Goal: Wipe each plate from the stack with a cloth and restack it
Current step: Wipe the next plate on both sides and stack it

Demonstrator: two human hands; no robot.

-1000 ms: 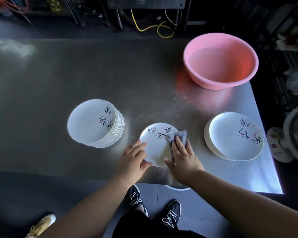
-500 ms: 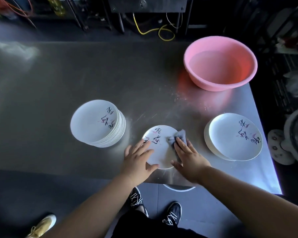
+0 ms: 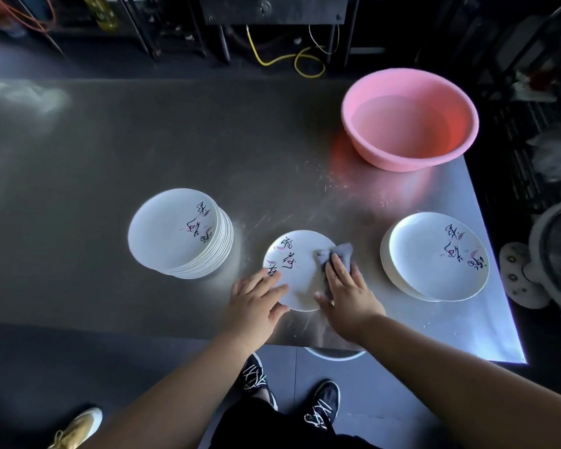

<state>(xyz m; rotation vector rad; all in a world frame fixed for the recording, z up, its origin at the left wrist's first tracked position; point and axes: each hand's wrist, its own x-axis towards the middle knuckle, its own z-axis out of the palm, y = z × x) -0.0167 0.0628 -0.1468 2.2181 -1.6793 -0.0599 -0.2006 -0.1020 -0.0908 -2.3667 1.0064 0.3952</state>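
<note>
Plate (image 3: 300, 270) at table's near edge | my left hand (image 3: 256, 303) flat steadying rim, right hand (image 3: 347, 293) flat pressing cloth (image 3: 340, 254) | stiff, slick, likely breakable; lift by rim.

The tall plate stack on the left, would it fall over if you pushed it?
The tall plate stack probably slides first, since the metal table looks smooth. It already leans, so upper plates might slip off. They look like hard, breakable dishes.

Steel table (image 3: 208, 150), dark floor (image 3: 46, 367), yellow cable (image 3: 292, 59)
</note>
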